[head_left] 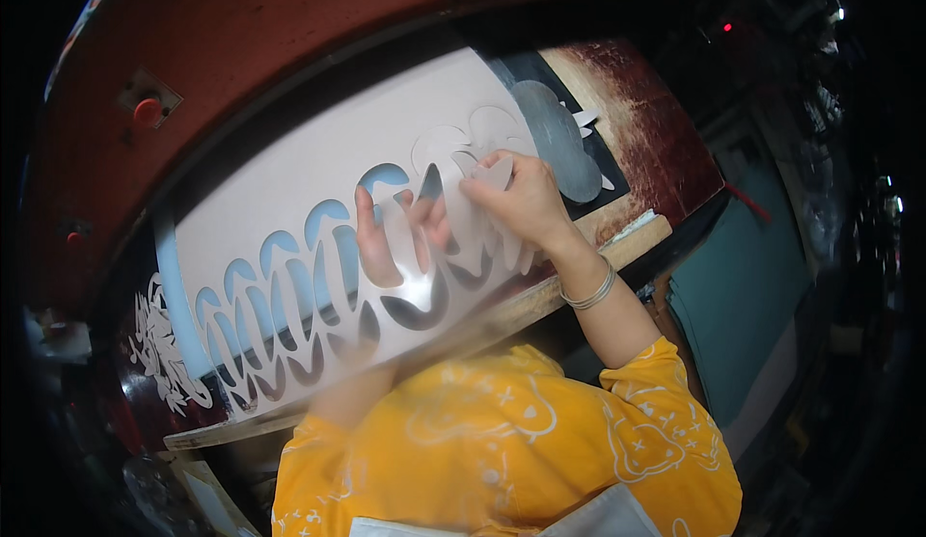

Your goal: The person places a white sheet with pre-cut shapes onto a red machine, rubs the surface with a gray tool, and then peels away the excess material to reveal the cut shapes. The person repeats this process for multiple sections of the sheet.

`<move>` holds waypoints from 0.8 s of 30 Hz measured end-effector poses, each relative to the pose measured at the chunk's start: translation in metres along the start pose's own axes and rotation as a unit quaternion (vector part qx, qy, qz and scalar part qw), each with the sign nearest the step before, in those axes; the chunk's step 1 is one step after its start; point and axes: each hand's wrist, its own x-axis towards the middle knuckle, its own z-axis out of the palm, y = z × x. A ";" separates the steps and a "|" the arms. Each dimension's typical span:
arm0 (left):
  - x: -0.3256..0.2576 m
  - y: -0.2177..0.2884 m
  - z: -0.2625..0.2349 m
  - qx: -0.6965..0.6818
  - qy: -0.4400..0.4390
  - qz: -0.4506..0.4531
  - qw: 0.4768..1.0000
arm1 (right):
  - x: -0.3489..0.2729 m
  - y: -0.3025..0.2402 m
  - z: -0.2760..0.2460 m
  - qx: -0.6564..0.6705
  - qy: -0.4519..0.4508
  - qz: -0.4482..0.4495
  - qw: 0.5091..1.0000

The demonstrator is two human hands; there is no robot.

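Pinching a small cut-out paper piece (499,173) with my right hand (526,204), fingers closed on it, over the far-right end of the white stencil sheet (318,166). Left hand (386,238) sits behind the sheet, fingers showing through the cut openings; grip state I can't tell. Sheet runs left to right across the wooden worktable (632,238), row of curved cut-outs along its near edge. Loose white offcuts (164,354) near left. Grey cut shape (559,137) far right. Red button (147,111) far left.
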 end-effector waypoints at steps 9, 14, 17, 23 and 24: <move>-0.005 0.002 0.005 -0.015 -0.105 -0.078 0.991 | 0.006 0.005 0.008 0.129 0.012 -0.073 0.989; 0.015 0.016 -0.012 0.035 -0.159 -0.167 0.972 | -0.001 0.006 0.016 0.049 0.055 -0.100 0.992; 0.013 0.015 -0.008 -0.012 -0.143 -0.126 0.982 | -0.005 0.017 0.019 0.066 0.078 -0.080 0.992; 0.004 0.008 0.013 -0.096 -0.160 -0.113 0.976 | -0.001 0.048 -0.020 0.521 0.086 -0.172 0.832; 0.005 0.008 0.015 -0.085 -0.177 -0.109 0.974 | 0.001 0.049 -0.034 0.559 0.118 -0.117 0.812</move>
